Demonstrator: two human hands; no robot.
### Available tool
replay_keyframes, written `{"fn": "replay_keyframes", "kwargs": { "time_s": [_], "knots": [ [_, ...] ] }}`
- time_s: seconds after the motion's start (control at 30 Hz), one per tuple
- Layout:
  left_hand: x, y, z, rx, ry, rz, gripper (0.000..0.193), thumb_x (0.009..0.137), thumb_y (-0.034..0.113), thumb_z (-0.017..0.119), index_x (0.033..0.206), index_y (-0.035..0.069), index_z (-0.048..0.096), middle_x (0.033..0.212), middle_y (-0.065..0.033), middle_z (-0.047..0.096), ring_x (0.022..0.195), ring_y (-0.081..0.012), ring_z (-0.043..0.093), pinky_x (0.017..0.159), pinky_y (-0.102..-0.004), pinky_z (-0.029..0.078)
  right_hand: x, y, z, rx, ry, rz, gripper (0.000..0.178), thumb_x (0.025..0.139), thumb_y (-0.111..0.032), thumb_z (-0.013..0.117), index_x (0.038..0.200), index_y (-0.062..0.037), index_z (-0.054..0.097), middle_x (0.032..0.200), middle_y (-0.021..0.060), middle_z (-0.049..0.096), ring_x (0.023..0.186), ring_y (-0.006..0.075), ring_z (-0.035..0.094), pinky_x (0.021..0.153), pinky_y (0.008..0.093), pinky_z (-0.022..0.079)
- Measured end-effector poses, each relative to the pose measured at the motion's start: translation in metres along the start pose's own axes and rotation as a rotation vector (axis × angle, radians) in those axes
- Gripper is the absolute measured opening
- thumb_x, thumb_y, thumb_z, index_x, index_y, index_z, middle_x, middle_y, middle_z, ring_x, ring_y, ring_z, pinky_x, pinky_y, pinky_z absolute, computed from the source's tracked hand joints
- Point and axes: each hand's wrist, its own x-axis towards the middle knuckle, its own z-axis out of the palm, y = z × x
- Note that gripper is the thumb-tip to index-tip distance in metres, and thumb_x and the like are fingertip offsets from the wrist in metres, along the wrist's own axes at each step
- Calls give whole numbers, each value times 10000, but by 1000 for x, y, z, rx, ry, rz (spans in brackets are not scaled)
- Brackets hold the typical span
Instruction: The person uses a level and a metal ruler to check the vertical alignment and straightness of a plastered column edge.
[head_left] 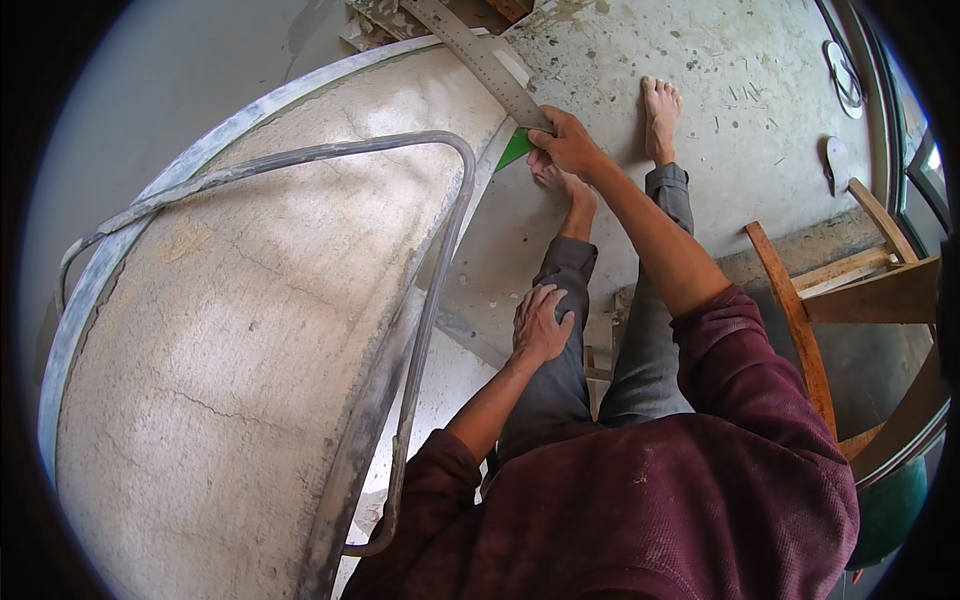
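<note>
My right hand (pixel 572 146) is closed around the corner of a try square, gripping it near the green handle (pixel 515 149). The square's long metal blade (pixel 478 62) points away to the upper left, over the far corner of a plaster-coated panel (pixel 230 330). My left hand (pixel 541 324) rests on my left knee, fingers laid over the grey trousers, holding nothing. A bent metal tube (pixel 434 262) runs across the panel and down along its right side. The panel has a curved pale rim (pixel 180 175) and fine cracks in its surface.
A wooden chair-like frame (pixel 795 315) stands close to my right side, with a dark green rounded object (pixel 895 515) behind it. Flip-flops (pixel 844 80) lie at the far right near a door frame. Spots and small debris mark the grey floor (pixel 740 60) around my bare feet.
</note>
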Motion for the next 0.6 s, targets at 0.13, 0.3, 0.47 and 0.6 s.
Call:
{"fn": "replay_keyframes", "kwargs": {
  "time_s": [0.13,0.3,0.47,0.6],
  "knots": [
    [0,0,0,7,-3,1,466,847,284,641,1269,101,563,1368,-98,489,1320,-315,397,1109,-437,313,1,1,-1,-3,-16,2,150,977,-73,513,1105,2,532,728,70,615,592,124,625,553,261,547],
    [0,-4,3,3,1,12,469,846,288,642,1269,101,564,1357,-98,495,1317,-314,398,1108,-435,314,-1,-2,0,21,-12,-5,141,977,-73,514,1095,3,532,719,77,618,589,124,626,553,259,547],
    [1,-5,-2,-2,27,53,498,841,302,654,1281,89,559,1317,-118,530,1281,-333,438,1103,-430,322,-5,-3,-2,32,18,13,189,974,-66,514,1138,28,521,795,98,626,628,144,645,570,274,561],
    [15,-4,-16,-328,100,-48,543,888,341,648,1311,20,535,1284,-173,572,1212,-316,524,1079,-392,352,-38,1,5,219,200,22,269,961,-54,527,1200,66,496,916,127,634,676,176,666,591,294,574]
  ]
}}
